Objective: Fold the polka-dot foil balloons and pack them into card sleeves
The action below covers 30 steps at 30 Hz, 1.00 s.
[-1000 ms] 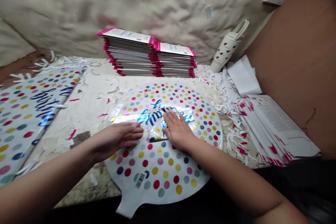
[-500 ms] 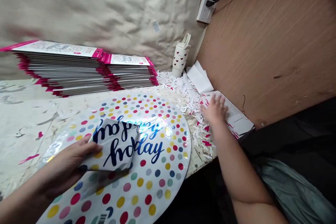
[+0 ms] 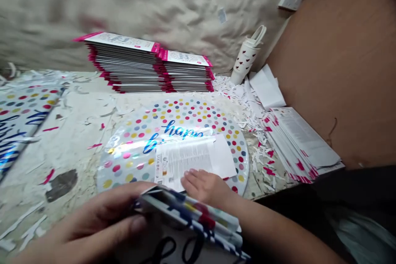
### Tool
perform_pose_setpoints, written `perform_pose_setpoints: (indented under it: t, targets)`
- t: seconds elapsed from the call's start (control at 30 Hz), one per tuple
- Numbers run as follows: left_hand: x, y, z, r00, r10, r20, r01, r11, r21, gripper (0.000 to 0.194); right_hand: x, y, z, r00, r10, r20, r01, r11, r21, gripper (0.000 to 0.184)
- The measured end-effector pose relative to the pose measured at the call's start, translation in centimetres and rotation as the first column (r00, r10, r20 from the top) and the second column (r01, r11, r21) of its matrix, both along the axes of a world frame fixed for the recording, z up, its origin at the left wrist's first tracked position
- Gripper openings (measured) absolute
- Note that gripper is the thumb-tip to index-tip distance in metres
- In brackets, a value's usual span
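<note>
My left hand (image 3: 99, 218) is closed on a folded polka-dot foil balloon (image 3: 192, 222), held close to the camera at the bottom. My right hand (image 3: 206, 186) rests with fingers on the near edge of a white printed card (image 3: 192, 159). The card lies on a flat round dotted balloon (image 3: 148, 132) with blue lettering, spread on the worn tabletop (image 3: 77, 132).
A tall stack of pink-edged cards (image 3: 148, 68) stands at the back. Another fanned pile of cards (image 3: 300, 140) lies at the right by a brown board wall. White paper scraps (image 3: 247, 103), a heart-patterned cup (image 3: 244, 60) and more dotted balloons (image 3: 18, 111) at far left.
My right hand came back from the right-hand pile with a white card, which now lies on the round balloon. My left hand raised the folded balloon nearer the camera.
</note>
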State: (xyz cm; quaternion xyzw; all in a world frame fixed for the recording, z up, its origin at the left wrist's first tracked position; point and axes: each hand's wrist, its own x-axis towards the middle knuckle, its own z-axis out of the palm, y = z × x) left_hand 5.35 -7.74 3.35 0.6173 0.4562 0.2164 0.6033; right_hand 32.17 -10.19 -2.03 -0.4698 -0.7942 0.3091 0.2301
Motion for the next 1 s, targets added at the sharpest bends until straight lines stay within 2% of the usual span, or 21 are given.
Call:
perform_pose_setpoints:
  t: [0.07, 0.13, 0.2, 0.27, 0.33, 0.4, 0.47, 0.5, 0.57, 0.63, 0.67, 0.73, 0.8, 0.87, 0.93, 1.0]
  targets:
    - [1.1, 0.1, 0.7, 0.988, -0.145, -0.060, 0.146, 0.989, 0.009, 0.033, -0.2, 0.3, 0.3, 0.989, -0.003, -0.149, -0.025, 0.983, -0.184, 0.038]
    - [2.9, 1.1, 1.1, 0.974, -0.200, -0.104, 0.205, 0.978, 0.043, 0.033, 0.8, 1.0, 1.6, 0.957, -0.002, -0.292, -0.094, 0.945, -0.314, 0.043]
    - [4.7, 2.4, 0.8, 0.974, -0.201, -0.104, 0.210, 0.974, 0.088, 0.037, 1.8, 1.8, 2.9, 0.920, -0.021, -0.391, -0.168, 0.881, -0.442, 0.049]
    - [5.6, 3.5, -0.5, 0.982, -0.152, -0.107, 0.169, 0.972, 0.163, 0.044, 2.7, 2.5, 3.2, 0.894, -0.134, -0.427, -0.158, 0.799, -0.581, 0.043]
    - [5.2, 4.0, -2.3, 0.972, -0.127, -0.199, 0.186, 0.930, 0.316, 0.050, 4.0, 2.9, 2.3, 0.837, -0.343, -0.427, -0.055, 0.724, -0.688, 0.033]
    - [3.7, 3.5, -3.9, 0.901, -0.185, -0.392, 0.356, 0.831, 0.428, 0.054, 6.1, 3.1, 0.8, 0.687, -0.593, -0.420, 0.100, 0.650, -0.753, 0.036]
    - [2.0, 2.3, -4.6, 0.762, -0.257, -0.594, 0.544, 0.753, 0.372, 0.057, 8.5, 3.2, -0.7, 0.537, -0.756, -0.373, 0.288, 0.580, -0.762, 0.038]
    - [1.5, 1.6, -4.5, 0.689, -0.278, -0.670, 0.600, 0.736, 0.312, 0.056, 9.5, 3.2, -1.3, 0.496, -0.795, -0.349, 0.365, 0.555, -0.747, 0.038]
    - [1.5, 0.6, -3.4, 0.572, -0.273, -0.773, 0.657, 0.717, 0.233, 0.049, 10.7, 3.3, -1.9, 0.479, -0.815, -0.328, 0.442, 0.546, -0.712, 0.039]
    - [3.3, 0.7, -2.1, 0.524, -0.258, -0.812, 0.705, 0.666, 0.243, 0.040, 10.8, 3.4, -2.1, 0.497, -0.798, -0.341, 0.463, 0.576, -0.673, 0.040]
    - [4.8, 1.2, -1.6, 0.533, -0.248, -0.809, 0.726, 0.626, 0.286, 0.038, 10.6, 3.5, -2.0, 0.507, -0.788, -0.350, 0.483, 0.596, -0.642, 0.041]
    - [8.1, 2.9, -1.6, 0.602, -0.209, -0.771, 0.731, 0.533, 0.427, 0.033, 10.0, 3.8, -1.9, 0.533, -0.774, -0.341, 0.545, 0.622, -0.562, 0.041]
    - [11.0, 4.7, -2.7, 0.650, -0.202, -0.733, 0.734, 0.418, 0.536, 0.029, 9.7, 3.8, -1.7, 0.564, -0.768, -0.304, 0.616, 0.637, -0.464, 0.041]
    - [12.8, 6.2, -4.0, 0.672, -0.205, -0.712, 0.731, 0.334, 0.595, 0.024, 9.5, 3.6, -1.4, 0.594, -0.761, -0.259, 0.666, 0.647, -0.372, 0.042]
    - [13.4, 6.9, -5.1, 0.696, -0.203, -0.688, 0.715, 0.283, 0.639, 0.019, 9.2, 3.0, -0.9, 0.614, -0.757, -0.222, 0.692, 0.652, -0.310, 0.039]
    - [13.3, 7.1, -5.3, 0.717, -0.213, -0.663, 0.696, 0.257, 0.670, 0.016, 8.7, 2.4, -0.4, 0.636, -0.747, -0.190, 0.689, 0.662, -0.297, 0.034]
